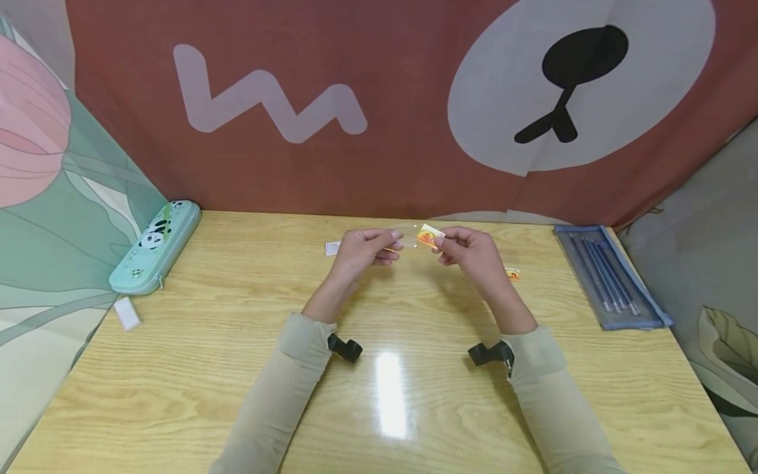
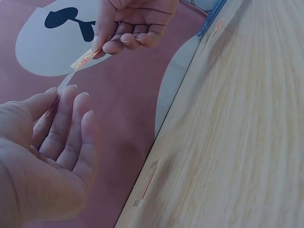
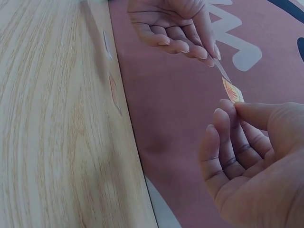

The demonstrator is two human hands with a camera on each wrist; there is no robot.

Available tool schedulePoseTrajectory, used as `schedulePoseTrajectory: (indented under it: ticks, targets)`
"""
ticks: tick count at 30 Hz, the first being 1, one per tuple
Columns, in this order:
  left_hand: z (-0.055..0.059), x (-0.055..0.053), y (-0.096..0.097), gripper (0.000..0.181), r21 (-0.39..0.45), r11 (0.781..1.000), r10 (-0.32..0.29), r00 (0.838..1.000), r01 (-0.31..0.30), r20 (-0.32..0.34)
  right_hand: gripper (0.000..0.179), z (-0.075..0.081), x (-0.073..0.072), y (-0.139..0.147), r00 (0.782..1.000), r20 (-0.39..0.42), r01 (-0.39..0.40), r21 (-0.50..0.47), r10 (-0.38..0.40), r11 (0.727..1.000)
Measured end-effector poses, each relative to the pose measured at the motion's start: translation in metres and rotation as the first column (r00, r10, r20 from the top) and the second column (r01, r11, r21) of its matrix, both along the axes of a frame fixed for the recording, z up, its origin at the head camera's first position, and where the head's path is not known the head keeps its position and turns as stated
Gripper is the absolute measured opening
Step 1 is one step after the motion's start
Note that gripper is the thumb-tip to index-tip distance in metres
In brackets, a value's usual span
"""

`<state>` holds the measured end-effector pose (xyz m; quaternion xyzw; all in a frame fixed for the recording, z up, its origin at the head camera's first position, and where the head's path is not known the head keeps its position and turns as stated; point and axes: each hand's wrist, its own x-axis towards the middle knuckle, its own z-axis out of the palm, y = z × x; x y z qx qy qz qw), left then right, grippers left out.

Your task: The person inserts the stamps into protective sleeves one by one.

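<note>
Above the far part of the table, my left hand (image 1: 367, 249) pinches one end of a clear plastic strip (image 1: 408, 234) between thumb and forefinger. My right hand (image 1: 470, 253) pinches a small yellow-and-orange printed piece (image 1: 429, 236) at the strip's other end. In both wrist views the plastic strip (image 2: 65, 83) and the printed piece (image 3: 232, 90) run in one line between the two hands. Whether they are one packet or two parts I cannot tell. The other fingers of both hands are loosely bent.
A small white labelled piece (image 1: 332, 248) lies beside the left hand, and an orange-printed piece (image 1: 512, 274) behind the right wrist. At left are a teal panda pencil case (image 1: 156, 247) and a white block (image 1: 127, 313). A blue mesh pouch (image 1: 612, 276) holding several pencils lies at right.
</note>
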<state>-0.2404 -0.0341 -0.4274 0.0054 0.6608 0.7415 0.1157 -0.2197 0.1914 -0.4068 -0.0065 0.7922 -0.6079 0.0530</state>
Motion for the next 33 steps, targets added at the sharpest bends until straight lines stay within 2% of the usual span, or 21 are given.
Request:
schedulePoseTrajectory:
  ticks: [8,15,24,33]
  targets:
    - [0.0004,0.0002,-0.0004,0.025,-0.009,1.000,-0.015,1.000,0.014,-0.012,0.034,-0.0002,-0.0005,0.0016,1.000,0.001,0.020,-0.016,-0.020,1.000]
    - [-0.0019,0.0005,-0.0002,0.024,-0.044,0.999,-0.029,0.999,0.028,-0.014,0.030,-0.0027,-0.0004,0.0009,1.000,0.012,0.002,-0.012,-0.002,1.000]
    - [0.0000,0.0000,0.0006,0.024,-0.034,0.999,-0.024,1.000,0.024,-0.008,0.032,-0.0024,-0.0009,0.0021,1.000,-0.005,0.012,0.013,-0.011,1.000]
    - [-0.0008,0.0000,0.0004,0.023,-0.032,0.999,-0.044,0.999,0.044,0.005,0.031,-0.0024,-0.0002,0.0028,1.000,-0.006,0.016,0.023,-0.016,1.000]
